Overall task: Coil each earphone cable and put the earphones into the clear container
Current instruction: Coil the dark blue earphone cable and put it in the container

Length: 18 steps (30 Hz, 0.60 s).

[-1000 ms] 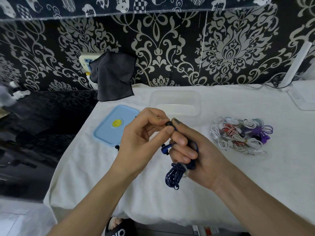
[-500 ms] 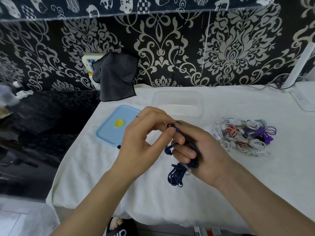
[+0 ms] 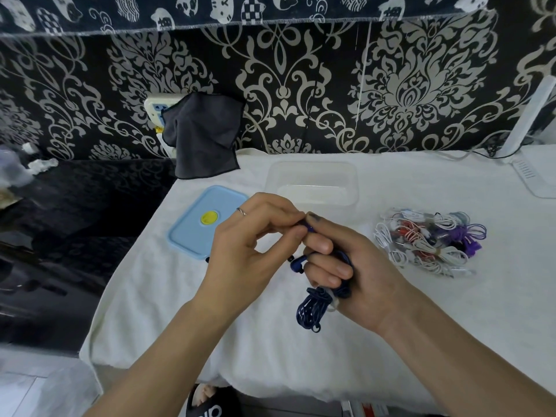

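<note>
White towelling cloth covers the desk (image 3: 391,341), soft and slightly nubbly, draping over its near edge at the bottom of the frame. Just above centre, both hands work one dark blue earphone cable (image 3: 311,308): the right hand (image 3: 355,272) is curled round a bundle of loops that hangs below its fingers, while the left hand (image 3: 255,251) pinches the free end against the right thumb tip — a blue earbud (image 3: 298,264) pokes out between them. The cord looks thin and springy, so a loosened pinch could let the loops spring apart, and the dangling bundle might snag as the end is tucked. Right of centre lies a tangled pile of earphones (image 3: 427,240) in white, red and purple, not yet coiled. Left of centre sits a light blue lid (image 3: 195,233), smooth, round-cornered, with a yellow button. Beyond the hands the clear container (image 3: 313,183) stands open and looks empty — nearly invisible against the cloth. Behind, black damask wallpaper (image 3: 301,85).
</note>
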Motion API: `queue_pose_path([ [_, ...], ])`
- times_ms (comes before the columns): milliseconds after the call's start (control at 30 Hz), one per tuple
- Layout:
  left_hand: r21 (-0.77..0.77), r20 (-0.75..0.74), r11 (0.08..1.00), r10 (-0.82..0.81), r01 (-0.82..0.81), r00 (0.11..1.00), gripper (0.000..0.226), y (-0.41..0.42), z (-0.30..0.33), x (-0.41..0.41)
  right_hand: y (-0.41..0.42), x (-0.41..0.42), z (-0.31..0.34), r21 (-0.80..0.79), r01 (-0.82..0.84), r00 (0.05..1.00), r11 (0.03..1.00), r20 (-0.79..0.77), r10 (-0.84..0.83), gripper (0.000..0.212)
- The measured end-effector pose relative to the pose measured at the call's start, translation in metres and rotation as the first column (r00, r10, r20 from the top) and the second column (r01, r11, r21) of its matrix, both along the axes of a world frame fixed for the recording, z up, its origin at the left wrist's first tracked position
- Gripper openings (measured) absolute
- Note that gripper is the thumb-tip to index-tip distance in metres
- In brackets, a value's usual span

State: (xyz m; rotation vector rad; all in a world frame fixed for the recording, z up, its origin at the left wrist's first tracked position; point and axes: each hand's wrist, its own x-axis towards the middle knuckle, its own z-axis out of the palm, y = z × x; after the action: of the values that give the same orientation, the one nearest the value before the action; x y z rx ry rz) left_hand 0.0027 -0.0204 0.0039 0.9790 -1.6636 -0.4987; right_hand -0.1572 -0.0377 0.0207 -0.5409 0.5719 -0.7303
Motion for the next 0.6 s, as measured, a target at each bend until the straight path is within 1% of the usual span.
queue_pose_path([
  [133,-0.037,0.067,0.999,0.028,-0.026,0.997,0.007,0.000,-0.001,0.003,-0.002,0.001,-0.002,-0.012,-0.015,1.000,1.000,0.007,0.016,0.039],
  [233,-0.005,0.128,0.998,0.059,-0.059,0.990,0.012,0.001,0.000,0.006,-0.004,0.003,-0.006,-0.068,-0.007,0.999,0.998,-0.045,0.004,0.034],
  [300,0.066,0.141,0.994,0.077,-0.087,0.987,0.020,0.004,0.002,0.009,-0.008,0.005,-0.009,-0.083,0.024,0.997,0.996,-0.067,-0.029,0.023],
  [367,0.164,0.100,0.980,0.098,-0.114,0.990,0.025,0.009,0.005,0.013,-0.013,0.005,-0.012,-0.063,0.067,0.995,0.996,-0.064,-0.071,0.020],
  [467,0.252,0.081,0.957,0.124,-0.141,0.989,0.017,0.015,0.006,0.012,-0.019,0.001,-0.013,-0.050,0.095,0.993,0.994,-0.059,-0.098,0.019],
  [533,0.362,0.090,0.925,0.093,-0.119,0.992,0.016,0.017,0.005,0.009,-0.020,0.001,-0.014,-0.060,0.105,0.991,0.993,-0.072,-0.109,0.016],
  [600,0.484,0.115,0.872,0.011,-0.066,0.993,0.012,0.016,0.002,0.005,-0.022,0.001,-0.016,-0.065,0.123,0.990,0.990,-0.065,-0.127,0.014],
])
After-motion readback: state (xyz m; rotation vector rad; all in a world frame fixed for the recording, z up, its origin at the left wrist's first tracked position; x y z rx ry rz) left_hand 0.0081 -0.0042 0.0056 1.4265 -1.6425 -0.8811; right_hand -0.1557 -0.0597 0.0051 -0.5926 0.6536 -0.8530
